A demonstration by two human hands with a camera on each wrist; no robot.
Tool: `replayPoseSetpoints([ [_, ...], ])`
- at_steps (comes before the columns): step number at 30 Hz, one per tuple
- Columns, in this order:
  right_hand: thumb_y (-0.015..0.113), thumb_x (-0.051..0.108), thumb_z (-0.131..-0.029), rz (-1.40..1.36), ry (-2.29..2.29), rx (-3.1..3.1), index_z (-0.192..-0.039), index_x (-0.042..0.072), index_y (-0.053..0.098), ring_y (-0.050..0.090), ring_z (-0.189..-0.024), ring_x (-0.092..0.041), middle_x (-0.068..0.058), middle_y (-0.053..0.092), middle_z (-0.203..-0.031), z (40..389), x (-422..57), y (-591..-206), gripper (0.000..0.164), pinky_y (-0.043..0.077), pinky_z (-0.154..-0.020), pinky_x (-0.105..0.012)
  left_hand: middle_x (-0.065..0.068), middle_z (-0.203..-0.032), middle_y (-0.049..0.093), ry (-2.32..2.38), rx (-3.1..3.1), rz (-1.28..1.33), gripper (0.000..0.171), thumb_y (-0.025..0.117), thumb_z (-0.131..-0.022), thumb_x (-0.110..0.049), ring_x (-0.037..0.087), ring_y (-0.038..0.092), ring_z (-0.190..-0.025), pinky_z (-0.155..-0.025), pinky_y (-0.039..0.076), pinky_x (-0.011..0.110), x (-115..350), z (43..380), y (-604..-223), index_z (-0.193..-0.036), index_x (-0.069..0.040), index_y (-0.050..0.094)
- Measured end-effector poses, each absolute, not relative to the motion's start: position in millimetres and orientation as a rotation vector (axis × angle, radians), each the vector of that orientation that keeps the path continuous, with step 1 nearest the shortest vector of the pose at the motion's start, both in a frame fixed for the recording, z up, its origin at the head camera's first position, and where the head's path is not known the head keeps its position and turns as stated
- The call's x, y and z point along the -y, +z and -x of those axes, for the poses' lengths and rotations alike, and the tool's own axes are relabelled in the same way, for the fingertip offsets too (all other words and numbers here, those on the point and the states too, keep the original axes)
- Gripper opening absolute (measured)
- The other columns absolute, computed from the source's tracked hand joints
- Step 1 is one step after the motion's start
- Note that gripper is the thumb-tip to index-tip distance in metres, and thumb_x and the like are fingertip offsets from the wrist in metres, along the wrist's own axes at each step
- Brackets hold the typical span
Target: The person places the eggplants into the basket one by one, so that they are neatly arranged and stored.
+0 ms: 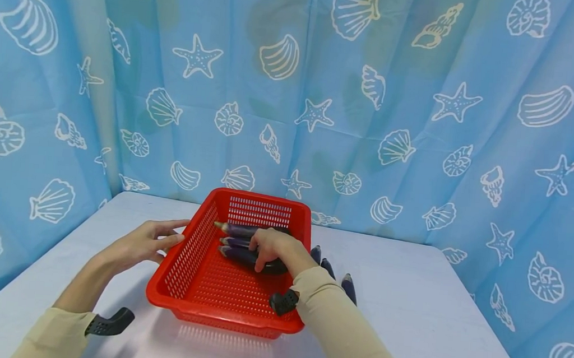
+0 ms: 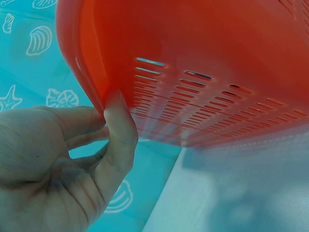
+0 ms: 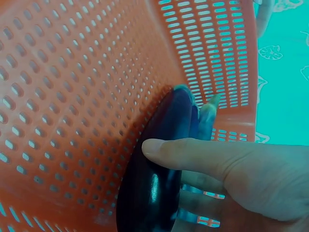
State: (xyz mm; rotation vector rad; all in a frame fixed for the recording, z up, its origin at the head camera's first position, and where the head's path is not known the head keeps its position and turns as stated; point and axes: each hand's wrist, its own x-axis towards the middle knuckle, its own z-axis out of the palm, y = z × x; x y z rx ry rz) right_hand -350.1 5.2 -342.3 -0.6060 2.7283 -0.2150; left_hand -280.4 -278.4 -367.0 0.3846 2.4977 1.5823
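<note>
A red plastic basket [image 1: 227, 293] with slotted walls stands in the middle of the table. My left hand [image 1: 142, 242] is at its left side; the left wrist view shows the thumb and fingers pinching the rim [image 2: 83, 63]. Inside the basket, several dark purple eggplants lie side by side, stems toward the left. Reaching in from the right, my right hand [image 1: 275, 246] grips the nearest eggplant [image 1: 237, 255]. Up close, the thumb lies across that eggplant [image 3: 166, 121], with the other fingers partly hidden behind it. Another eggplant [image 1: 237, 229] lies farther back.
To the right of the basket, more eggplants [image 1: 348, 288] lie on the white table [image 1: 408, 312], partly hidden by the right forearm. A blue curtain [image 1: 282, 117] with shell prints hangs behind and at both sides of the table.
</note>
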Motion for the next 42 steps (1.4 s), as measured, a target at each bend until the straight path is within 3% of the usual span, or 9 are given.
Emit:
replayPoseSetpoints([
  [26,0.087,0.020,-0.074,0.486,-0.191,-2.803,-0.109,0.016,0.071,0.054,-0.095,-0.020,-0.005,0.061,-0.106,348.9,-17.0,-336.4,0.039,0.054,-0.093,-0.038,0.024,-0.130,0.060,1.574,-2.508,-0.383,0.067,0.061,-0.097,-0.027,0.025,0.069,-0.102,-0.079,0.061,0.044,278.2,279.3,-364.6,-0.153,-0.006,0.031],
  [42,0.086,0.018,-0.074,0.458,-0.158,-2.778,-0.111,0.015,0.070,0.055,-0.093,-0.020,-0.004,0.062,-0.104,347.2,-19.9,-330.4,0.040,0.056,-0.089,-0.035,0.024,-0.132,0.059,1.570,-2.524,-0.368,0.067,0.061,-0.097,-0.028,0.024,0.069,-0.101,-0.078,0.061,0.044,276.7,278.0,-365.3,-0.153,-0.007,0.031],
])
